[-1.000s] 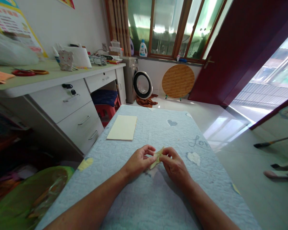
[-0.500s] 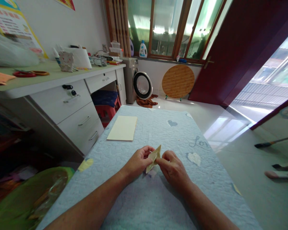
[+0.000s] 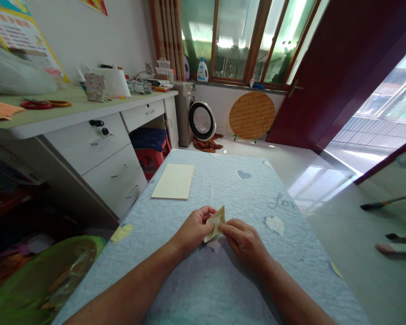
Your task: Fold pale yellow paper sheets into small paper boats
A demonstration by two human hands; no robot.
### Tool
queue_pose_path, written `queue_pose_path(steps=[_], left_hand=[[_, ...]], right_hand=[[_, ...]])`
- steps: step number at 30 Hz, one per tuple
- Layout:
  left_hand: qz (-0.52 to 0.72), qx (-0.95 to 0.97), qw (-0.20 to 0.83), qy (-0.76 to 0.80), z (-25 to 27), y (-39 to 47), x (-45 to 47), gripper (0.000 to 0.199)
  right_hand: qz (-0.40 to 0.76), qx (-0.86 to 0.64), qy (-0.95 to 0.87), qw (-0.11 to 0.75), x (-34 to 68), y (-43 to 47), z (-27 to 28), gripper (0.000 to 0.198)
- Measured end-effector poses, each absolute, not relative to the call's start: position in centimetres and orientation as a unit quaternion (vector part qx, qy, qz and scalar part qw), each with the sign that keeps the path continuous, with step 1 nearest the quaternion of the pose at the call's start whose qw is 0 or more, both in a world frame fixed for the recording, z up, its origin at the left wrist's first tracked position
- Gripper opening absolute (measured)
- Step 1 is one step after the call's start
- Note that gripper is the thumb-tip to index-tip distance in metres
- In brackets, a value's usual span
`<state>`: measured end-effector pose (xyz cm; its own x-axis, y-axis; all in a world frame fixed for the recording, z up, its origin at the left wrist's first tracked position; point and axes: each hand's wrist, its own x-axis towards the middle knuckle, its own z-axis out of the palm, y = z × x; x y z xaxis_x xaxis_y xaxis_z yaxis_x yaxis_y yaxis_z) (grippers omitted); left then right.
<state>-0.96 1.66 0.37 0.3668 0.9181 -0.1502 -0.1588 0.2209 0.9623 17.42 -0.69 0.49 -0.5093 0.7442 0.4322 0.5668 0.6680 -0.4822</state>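
Note:
A small piece of folded cream paper [image 3: 219,217] is held up between my two hands, just over the table. My left hand [image 3: 193,230] grips its left side, thumb on the near face and fingers behind. With thumb and fingertips, my right hand [image 3: 245,239] pinches the right edge of the folded paper. Its upper corner points up and away from me. Beyond my left hand, a stack of cream paper sheets [image 3: 173,181] lies flat on the light blue quilted tablecloth [image 3: 219,180].
To the left stands a white desk [image 3: 104,149] with drawers, scissors [image 3: 37,104] on top. A green-lined bin [image 3: 54,280] sits at the lower left. Past the table are a red stool [image 3: 150,153], an open washing machine door [image 3: 202,121] and a round wooden tabletop [image 3: 252,115].
My right hand's fingers have straightened and lowered slightly at the paper's edge. The folded paper has turned a little, showing more of its face. My left hand keeps its hold.

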Motion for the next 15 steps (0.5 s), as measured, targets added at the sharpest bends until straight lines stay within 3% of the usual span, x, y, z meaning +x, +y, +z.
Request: queue_pose_path(steps=[15], left_hand=[[0.388, 0.434, 0.707, 0.401, 1.09, 1.78, -1.18, 0.036]], right_hand=[[0.146, -0.362, -0.860, 0.329, 17.60, -0.56, 0.08, 0.024]])
